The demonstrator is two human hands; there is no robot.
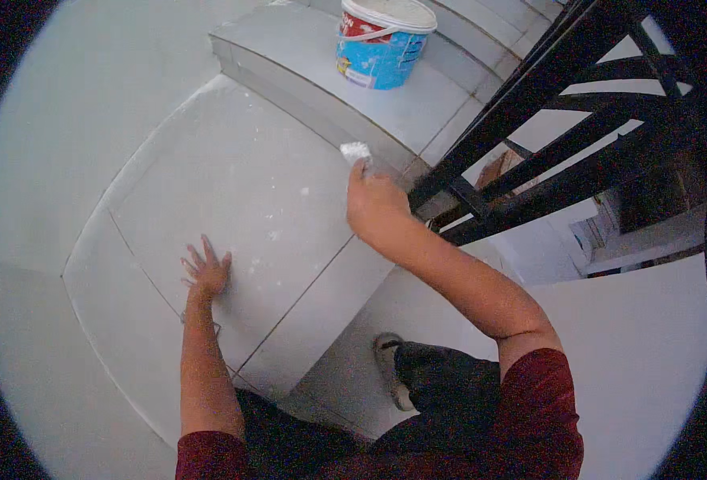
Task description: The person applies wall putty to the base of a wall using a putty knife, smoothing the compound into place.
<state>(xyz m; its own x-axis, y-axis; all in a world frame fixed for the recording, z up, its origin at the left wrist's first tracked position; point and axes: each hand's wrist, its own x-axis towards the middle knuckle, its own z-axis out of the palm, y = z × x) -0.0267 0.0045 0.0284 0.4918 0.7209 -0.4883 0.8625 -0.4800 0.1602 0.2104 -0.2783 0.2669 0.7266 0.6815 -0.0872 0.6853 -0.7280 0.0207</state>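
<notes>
My right hand [379,204] is closed around a small tool with a white end [356,150], held close to the riser of the tiled step. The fingers hide its handle, and I cannot make out whether it is a brush or a scraper. Lower left, my left hand [209,270] is open with fingers spread over the pale tiled landing [209,176]; it looks as if it rests on the tile. White spots and smears dot the tile between my hands. On the step above stands a blue and red plastic bucket [381,60] with a white handle and pale contents.
Black metal railing [529,152] slopes along the right, close to my right forearm. More tiled steps [489,32] rise behind the bucket. A pale wall [49,160] borders the landing on the left. My shoe [389,360] stands on a lower level past the landing's edge.
</notes>
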